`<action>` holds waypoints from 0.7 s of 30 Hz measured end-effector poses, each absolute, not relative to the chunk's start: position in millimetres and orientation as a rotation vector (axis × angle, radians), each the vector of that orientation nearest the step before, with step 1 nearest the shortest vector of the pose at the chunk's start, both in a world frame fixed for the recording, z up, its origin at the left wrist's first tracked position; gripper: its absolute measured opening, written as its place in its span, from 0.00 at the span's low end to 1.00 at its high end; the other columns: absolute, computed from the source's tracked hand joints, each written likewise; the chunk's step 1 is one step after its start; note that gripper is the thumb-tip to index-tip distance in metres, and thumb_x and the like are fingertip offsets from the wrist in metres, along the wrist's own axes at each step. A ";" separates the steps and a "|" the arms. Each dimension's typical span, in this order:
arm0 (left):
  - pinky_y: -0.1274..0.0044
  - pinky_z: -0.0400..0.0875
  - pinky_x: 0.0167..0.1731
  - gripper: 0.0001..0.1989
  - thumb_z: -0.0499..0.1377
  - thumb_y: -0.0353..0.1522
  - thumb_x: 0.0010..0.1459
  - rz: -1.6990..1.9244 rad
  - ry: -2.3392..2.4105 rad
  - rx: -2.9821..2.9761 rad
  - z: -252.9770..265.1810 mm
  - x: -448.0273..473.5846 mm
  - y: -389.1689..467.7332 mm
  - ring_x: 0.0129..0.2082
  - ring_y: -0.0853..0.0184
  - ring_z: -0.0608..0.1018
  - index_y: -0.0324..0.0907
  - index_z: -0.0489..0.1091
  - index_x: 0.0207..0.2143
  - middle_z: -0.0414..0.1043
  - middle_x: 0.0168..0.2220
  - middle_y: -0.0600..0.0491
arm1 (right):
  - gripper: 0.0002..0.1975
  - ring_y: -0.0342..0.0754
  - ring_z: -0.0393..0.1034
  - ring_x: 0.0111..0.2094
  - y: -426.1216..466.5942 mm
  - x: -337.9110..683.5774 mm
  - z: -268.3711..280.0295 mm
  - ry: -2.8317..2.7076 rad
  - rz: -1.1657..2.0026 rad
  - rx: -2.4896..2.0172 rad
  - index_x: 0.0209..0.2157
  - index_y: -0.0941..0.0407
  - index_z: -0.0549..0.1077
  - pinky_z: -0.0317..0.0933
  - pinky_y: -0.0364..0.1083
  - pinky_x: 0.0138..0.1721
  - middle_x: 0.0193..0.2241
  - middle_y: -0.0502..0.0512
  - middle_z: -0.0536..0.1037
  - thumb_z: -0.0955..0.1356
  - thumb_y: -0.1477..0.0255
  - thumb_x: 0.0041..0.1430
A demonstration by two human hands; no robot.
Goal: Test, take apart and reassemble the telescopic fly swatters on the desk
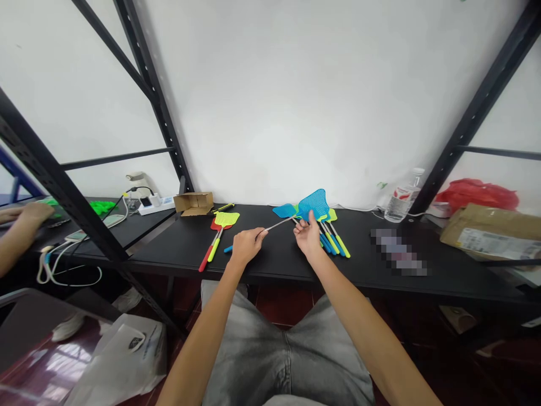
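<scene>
From the head camera, we see a red swatter and a yellow swatter overlapping on the left, with a cardboard box behind them. A bunch of swatters, blue and yellow-green, lies on the right, partly hidden by our right hand. Beyond it are a water bottle, a blurred-out item, a parcel and a red plastic bag. Past a black post on the far left, another person's hand is near some green stuff.

Our left hand is closed around the thin metal rod of a blue swatter, which slants up to the right, its mesh head raised in front of the bunch. Our right hand is palm up beside that head, fingers loosely curled; we cannot tell whether the thumb touches the mesh.

The table is black and narrow, set against a white wall. Below it, our grey trousers show over a dark red floor.
</scene>
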State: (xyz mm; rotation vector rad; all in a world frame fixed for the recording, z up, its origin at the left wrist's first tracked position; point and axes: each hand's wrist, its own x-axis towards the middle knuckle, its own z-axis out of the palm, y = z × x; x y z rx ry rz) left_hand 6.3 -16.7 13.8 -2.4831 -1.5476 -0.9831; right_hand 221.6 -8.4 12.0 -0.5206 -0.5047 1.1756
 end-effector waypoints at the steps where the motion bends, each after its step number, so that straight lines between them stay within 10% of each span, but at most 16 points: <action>1: 0.77 0.59 0.32 0.20 0.48 0.44 0.69 -0.975 -1.562 -2.478 14.0 6.5 -16.7 0.37 0.63 0.80 0.49 0.77 0.46 0.81 0.37 0.51 | 0.29 0.38 0.51 0.16 -7.6 223.3 11.2 -0.483 1.151 -0.520 0.22 0.53 0.55 0.52 0.42 0.18 0.16 0.41 0.56 0.72 0.48 0.54; 21: 0.77 0.59 0.31 0.19 0.48 0.43 0.69 -1.037 -1.529 -2.386 5.4 2.1 -11.4 0.34 0.63 0.79 0.47 0.77 0.44 0.80 0.35 0.49 | 0.29 0.41 0.46 0.18 -5.6 199.2 -8.4 -1.154 0.871 -0.797 0.21 0.50 0.52 0.45 0.45 0.20 0.15 0.42 0.52 0.73 0.50 0.50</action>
